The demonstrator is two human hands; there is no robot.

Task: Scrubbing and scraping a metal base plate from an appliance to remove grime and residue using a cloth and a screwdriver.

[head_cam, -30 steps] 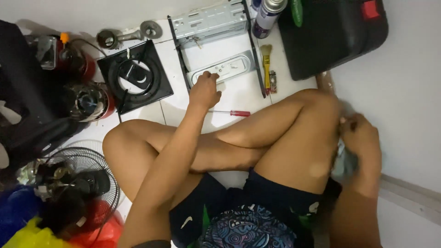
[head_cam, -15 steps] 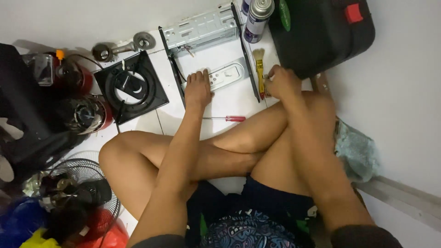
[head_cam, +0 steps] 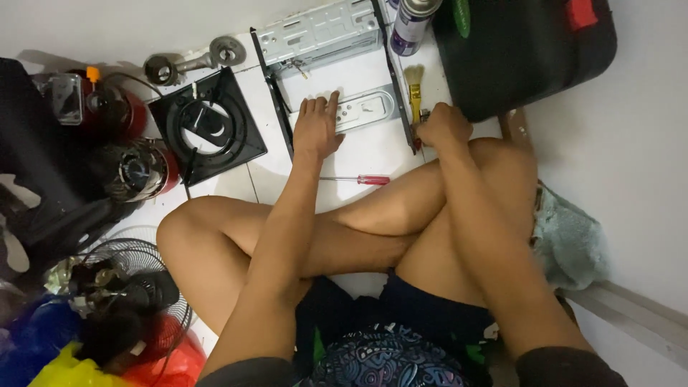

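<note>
On the far left of the floor sits the black burner plate (head_cam: 206,127), square and tilted, and just right of it runs the dark side rail (head_cam: 278,107) of the metal frame I am working in. My left hand (head_cam: 316,129) lies flat inside that frame, fingers spread and pointing away from me, palm pressed down on the near end of the grey bracket (head_cam: 364,109); it grips nothing, it only pins the piece to the white tile. The bracket's long axis runs across my view, left to right, so it stretches from under my left fingertips toward my right hand. Nearer to me, just below my left wrist, the red-handled screwdriver (head_cam: 357,179) lies on the tile, also crosswise, handle to the right, touching neither hand. Past the bracket's far end stands the yellow brush (head_cam: 415,89), its long axis pointing away from me, bristles at the far end. My right hand (head_cam: 444,127) is curled into a loose fist at the brush's near end, beside the right rail; its fingers are folded under, so I cannot tell what it has closed on. The black case (head_cam: 527,50) lies just beyond it.
</note>
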